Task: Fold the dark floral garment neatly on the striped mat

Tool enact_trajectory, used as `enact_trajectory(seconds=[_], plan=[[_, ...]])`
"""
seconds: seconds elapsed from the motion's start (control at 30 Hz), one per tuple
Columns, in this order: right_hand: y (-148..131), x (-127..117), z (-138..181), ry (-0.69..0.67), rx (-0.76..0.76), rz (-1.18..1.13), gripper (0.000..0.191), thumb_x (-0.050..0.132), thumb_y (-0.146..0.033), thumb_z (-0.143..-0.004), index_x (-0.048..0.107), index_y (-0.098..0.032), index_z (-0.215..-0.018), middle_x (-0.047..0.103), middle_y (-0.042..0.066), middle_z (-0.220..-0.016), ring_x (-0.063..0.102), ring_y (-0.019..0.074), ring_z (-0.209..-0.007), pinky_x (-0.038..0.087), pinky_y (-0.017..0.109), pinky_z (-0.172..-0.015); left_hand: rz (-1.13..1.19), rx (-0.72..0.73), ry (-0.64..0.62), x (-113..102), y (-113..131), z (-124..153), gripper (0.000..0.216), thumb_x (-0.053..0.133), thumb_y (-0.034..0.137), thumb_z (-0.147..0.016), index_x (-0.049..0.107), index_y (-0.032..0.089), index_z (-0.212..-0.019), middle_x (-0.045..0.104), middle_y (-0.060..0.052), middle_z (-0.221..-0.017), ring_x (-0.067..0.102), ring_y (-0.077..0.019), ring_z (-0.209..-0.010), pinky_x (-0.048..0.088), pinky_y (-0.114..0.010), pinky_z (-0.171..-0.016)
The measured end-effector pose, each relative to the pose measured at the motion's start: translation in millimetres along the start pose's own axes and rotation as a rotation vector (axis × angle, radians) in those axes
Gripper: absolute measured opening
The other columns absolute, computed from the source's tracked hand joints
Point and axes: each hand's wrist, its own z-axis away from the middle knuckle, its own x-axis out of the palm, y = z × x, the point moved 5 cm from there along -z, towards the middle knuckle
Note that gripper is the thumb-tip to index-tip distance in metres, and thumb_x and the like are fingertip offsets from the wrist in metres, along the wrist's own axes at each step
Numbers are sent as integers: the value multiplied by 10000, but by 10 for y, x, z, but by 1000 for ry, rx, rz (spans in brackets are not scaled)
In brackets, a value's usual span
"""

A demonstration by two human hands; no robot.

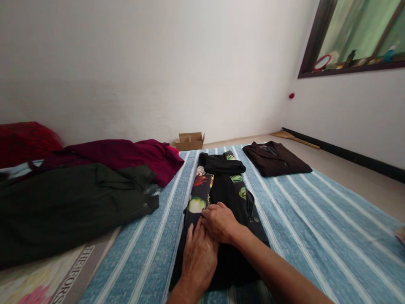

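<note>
On the black garment (pixel 225 190), my left hand (pixel 201 253) lies open, my right hand (pixel 221 223) curls, grip unclear; light, even pressure should limit creases.

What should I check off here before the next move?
1. Left hand and right hand on the printed black garment: ok, close together.
2. Fingertips pinching cloth: cannot tell, the grip is hidden.
3. Far end lying in a single layer: not ok, a black flap lies across it.
4. Folded brown jacket apart from it: ok, to the right.
5. Dark green garment apart from it: ok, to the left.
</note>
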Motion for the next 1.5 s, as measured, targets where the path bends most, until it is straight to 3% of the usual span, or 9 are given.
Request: enact_trajectory(seconds=[0.1,0.37,0.6,0.8,1.0,1.13,1.2,1.33,1.5], plan=[[-15,-11,175,26,-6,-51,291,323,-289,-921,592,-190,-870,637,59,-917,571,184,-917,335,369,-916,-13,-22,20,13,23,91,438,402,258,-865,470,132,-1279,523,-125,-1304,416,-268,-1252,309,-503,-1034],[15,162,396,70,39,-136,263,333,-236,-920,590,-197,-885,640,47,-897,567,166,-912,321,331,-912,8,-20,-66,93,96,170,462,394,216,-838,465,89,-1277,500,-152,-1322,408,-255,-1261,331,-477,-1024],[-79,122,598,202,41,-181,228,365,-202,-908,592,-212,-935,644,40,-961,553,165,-985,310,344,-976,64,-24,-113,33,98,172,499,409,167,-811,445,101,-1304,463,-149,-1355,366,-244,-1290,309,-459,-1046],[-197,221,915,381,77,-186,320,454,-182,-854,540,-193,-1162,581,79,-1208,469,204,-1176,289,399,-1055,97,-8,-89,85,69,231,472,390,145,-823,469,139,-1289,455,-123,-1368,355,-224,-1298,293,-460,-1061],[-351,165,1292,579,-16,-181,311,418,-117,-839,563,-196,-1102,617,76,-1161,497,210,-1172,350,441,-1039,139,71,17,8,103,388,497,368,197,-854,386,95,-1340,437,-151,-1375,353,-247,-1298,306,-497,-1051],[-234,104,1609,729,1,-180,424,429,-66,-808,497,-226,-1195,609,90,-1164,481,221,-1197,393,490,-999,160,84,83,-129,167,502,547,462,287,-840,355,136,-1355,437,-134,-1379,350,-257,-1300,327,-487,-1046],[-86,113,1729,714,71,-173,450,461,-87,-800,480,-237,-1224,586,100,-1197,483,240,-1194,403,510,-984,168,77,90,-175,192,550,566,486,274,-824,343,147,-1357,426,-131,-1387,355,-258,-1298,334,-476,-1047],[210,157,1852,521,173,-227,537,518,-172,-789,415,-232,-1312,536,113,-1256,489,251,-1181,442,476,-956,199,49,72,-200,222,626,607,490,225,-808,289,159,-1377,375,-127,-1421,326,-254,-1315,339,-463,-1051],[289,62,1807,346,203,-141,648,561,-123,-744,384,-262,-1351,465,115,-1326,489,265,-1167,460,443,-926,255,9,36,-158,225,688,640,494,186,-785,270,185,-1385,321,-108,-1452,296,-261,-1328,351,-464,-1045]])
